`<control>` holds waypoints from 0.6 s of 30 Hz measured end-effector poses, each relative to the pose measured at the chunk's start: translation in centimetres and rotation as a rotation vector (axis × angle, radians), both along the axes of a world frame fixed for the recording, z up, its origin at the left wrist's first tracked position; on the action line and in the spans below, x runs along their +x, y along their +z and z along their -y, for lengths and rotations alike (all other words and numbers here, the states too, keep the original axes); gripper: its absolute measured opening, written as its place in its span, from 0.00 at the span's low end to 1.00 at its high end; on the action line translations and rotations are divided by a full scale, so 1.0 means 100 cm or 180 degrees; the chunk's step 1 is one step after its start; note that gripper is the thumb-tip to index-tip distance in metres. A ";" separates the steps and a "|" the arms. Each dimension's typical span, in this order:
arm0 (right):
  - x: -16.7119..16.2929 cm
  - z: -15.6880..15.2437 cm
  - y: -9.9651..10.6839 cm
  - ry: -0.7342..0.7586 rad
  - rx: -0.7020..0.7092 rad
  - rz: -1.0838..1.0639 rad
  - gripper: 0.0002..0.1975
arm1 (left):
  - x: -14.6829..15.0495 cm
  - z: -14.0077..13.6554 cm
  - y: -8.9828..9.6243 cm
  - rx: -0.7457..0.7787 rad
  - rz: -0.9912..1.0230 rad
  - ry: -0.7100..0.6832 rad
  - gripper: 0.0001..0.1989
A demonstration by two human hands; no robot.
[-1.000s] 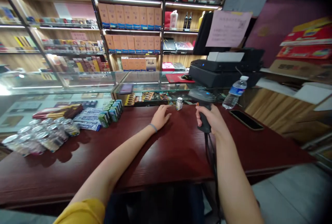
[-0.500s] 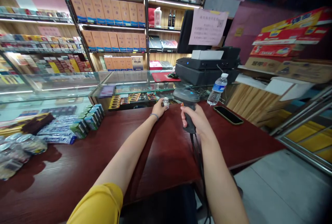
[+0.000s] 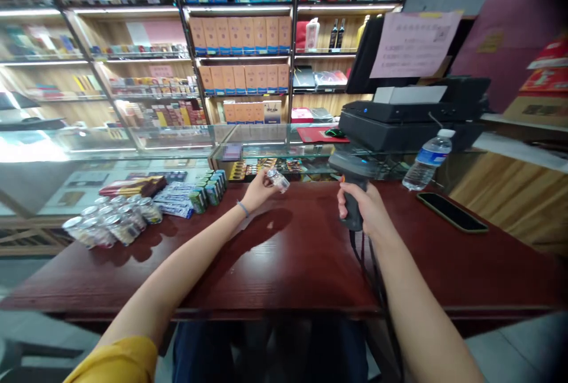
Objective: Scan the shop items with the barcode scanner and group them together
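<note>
Closed around the lid end of a small clear jar [image 3: 278, 180], my left hand [image 3: 258, 191] holds it tilted above the dark red counter [image 3: 288, 258], its shadow falling below. My right hand [image 3: 364, 204] grips the handle of a black barcode scanner [image 3: 352, 165], whose head points left toward the jar; a cable hangs from its base. Several similar lidded jars [image 3: 119, 228] stand grouped at the left of the counter. Beside them lie blue-and-white packets [image 3: 174, 198] and rows of small green boxes [image 3: 208, 190].
A water bottle [image 3: 426, 161] and a phone [image 3: 452, 211] are on the counter's right side. Behind stand a black cash drawer and printer [image 3: 390, 125] and a monitor with a pink notice [image 3: 412, 45]. A glass display case [image 3: 177, 149] runs along the back, before stocked shelves [image 3: 239, 34].
My left hand has raised the jar off the counter and moved left with it, tilting it. My right hand still holds the scanner. The camera view has turned left.
</note>
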State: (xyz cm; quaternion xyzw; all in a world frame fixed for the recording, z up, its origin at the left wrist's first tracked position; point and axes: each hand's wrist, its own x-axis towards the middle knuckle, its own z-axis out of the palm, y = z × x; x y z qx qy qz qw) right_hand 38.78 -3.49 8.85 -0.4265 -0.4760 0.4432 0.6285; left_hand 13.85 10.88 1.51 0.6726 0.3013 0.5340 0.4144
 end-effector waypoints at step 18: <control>-0.065 0.023 -0.030 0.1207 -0.0187 0.1618 0.14 | -0.089 0.060 -0.003 -0.0778 0.1340 0.0304 0.27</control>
